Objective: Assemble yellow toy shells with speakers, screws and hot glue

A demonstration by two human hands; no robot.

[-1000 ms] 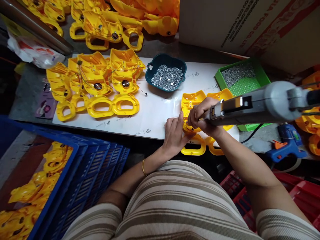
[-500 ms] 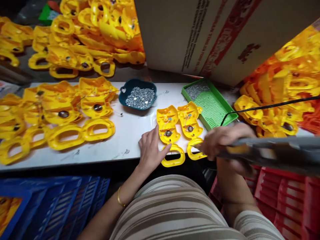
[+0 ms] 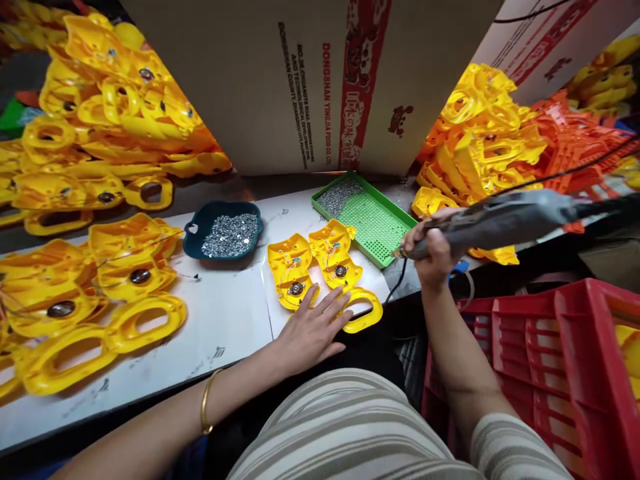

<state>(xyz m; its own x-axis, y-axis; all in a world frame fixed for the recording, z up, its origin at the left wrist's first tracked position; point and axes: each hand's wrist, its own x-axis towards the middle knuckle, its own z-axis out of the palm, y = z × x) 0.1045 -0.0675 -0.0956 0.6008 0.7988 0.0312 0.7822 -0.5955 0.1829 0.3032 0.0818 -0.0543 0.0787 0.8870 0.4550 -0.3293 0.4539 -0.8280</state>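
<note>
My left hand (image 3: pixel 313 333) lies flat with fingers spread over the lower part of a yellow plastic shell (image 3: pixel 289 267), whose handle it mostly hides. Beside it sits a second yellow shell (image 3: pixel 333 252) with a loop handle (image 3: pixel 373 313); my fingertips reach that handle's left side. Both shells lie hollow side up, showing thin wires and a round metal part. My right hand (image 3: pixel 434 257) is wrapped around a dark grey electric screwdriver (image 3: pixel 505 220). The tool is held almost level, its tip pointing left near the front corner of the green tray (image 3: pixel 383 230).
The perforated tray holds small screws in its far corner. Left of the shells stands a dark teal dish (image 3: pixel 189 248) of silvery screws. More yellow shells (image 3: pixel 135 257) line the table's left. A cardboard box (image 3: pixel 310 80) rises behind; a red crate (image 3: pixel 565 320) stands at right.
My right hand has lifted the screwdriver away from the right shell's handle, up toward the tray. My left hand has shifted right across the handles. The view has turned to the right.
</note>
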